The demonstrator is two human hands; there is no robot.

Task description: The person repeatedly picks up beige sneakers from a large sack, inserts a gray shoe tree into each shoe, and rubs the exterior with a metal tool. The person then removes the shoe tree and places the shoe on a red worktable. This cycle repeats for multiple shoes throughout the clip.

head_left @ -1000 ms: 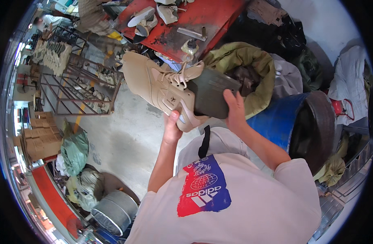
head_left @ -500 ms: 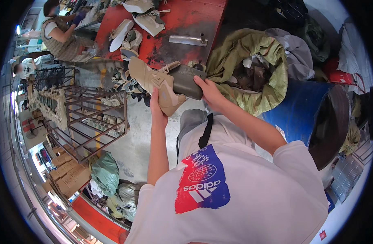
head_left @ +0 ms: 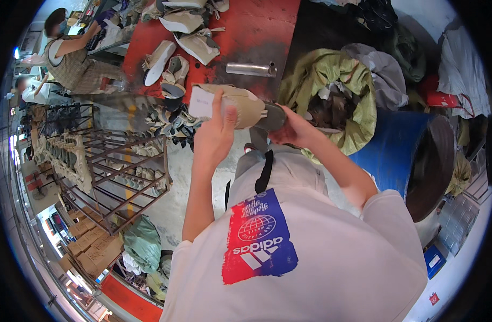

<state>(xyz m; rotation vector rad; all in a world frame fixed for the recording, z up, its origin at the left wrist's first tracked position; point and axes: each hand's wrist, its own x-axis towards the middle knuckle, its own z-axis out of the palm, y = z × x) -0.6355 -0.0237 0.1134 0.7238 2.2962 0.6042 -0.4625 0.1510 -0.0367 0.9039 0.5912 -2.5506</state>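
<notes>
A beige shoe upper (head_left: 246, 104) is held in front of me, just short of the red table's near edge. One end of a dark grey shoe last (head_left: 272, 119) sticks out of it; the rest of the last is hidden. Fingers of my left hand (head_left: 213, 134) are wrapped over the upper, beside a whitish patch (head_left: 201, 103) at its far left end. My right hand (head_left: 295, 129) grips the exposed end of the last, its fingertips partly hidden.
Several beige shoes (head_left: 160, 63) lie on the red table (head_left: 251, 32), near a metal post (head_left: 250, 69) lying flat. An open green sack (head_left: 364, 126) and a blue drum (head_left: 383, 134) stand at right. At left are a metal rack (head_left: 103, 161) and a co-worker (head_left: 77, 59).
The upper and last have turned over, showing the upper's other side and the whitish patch. My left hand has moved higher across the upper, and my right hand has shifted right and down.
</notes>
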